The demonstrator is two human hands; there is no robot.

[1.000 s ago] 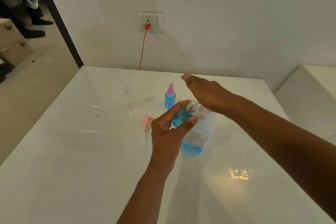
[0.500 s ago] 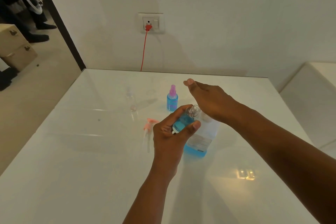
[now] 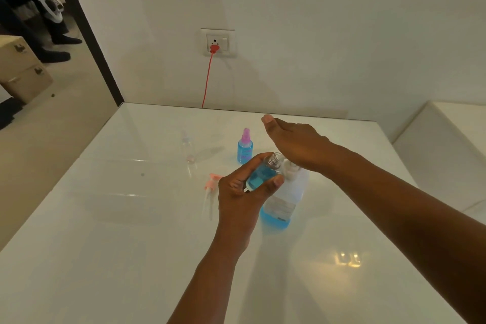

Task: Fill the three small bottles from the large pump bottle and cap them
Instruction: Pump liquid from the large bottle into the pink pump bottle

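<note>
Item: small bottle (image 3: 264, 172), uncapped, near centre of the desk (image 3: 105, 244), about half full of blue liquid, tilted, neck at the pump bottle (image 3: 285, 198) nozzle. Our left hand (image 3: 243, 192) grips it as it did a second ago; right hand (image 3: 294, 143) stays flat on the pump, fingers straight. We judge filling ongoing. One capped blue bottle (image 3: 245, 148) stands far; an empty one (image 3: 188, 147) far left; loose cap (image 3: 212, 184) left.

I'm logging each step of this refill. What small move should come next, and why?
Probably one more press of the right hand on the large pump bottle: the small open bottle that the left hand holds at its spout is only partly blue, its neck clear and uncapped.
</note>
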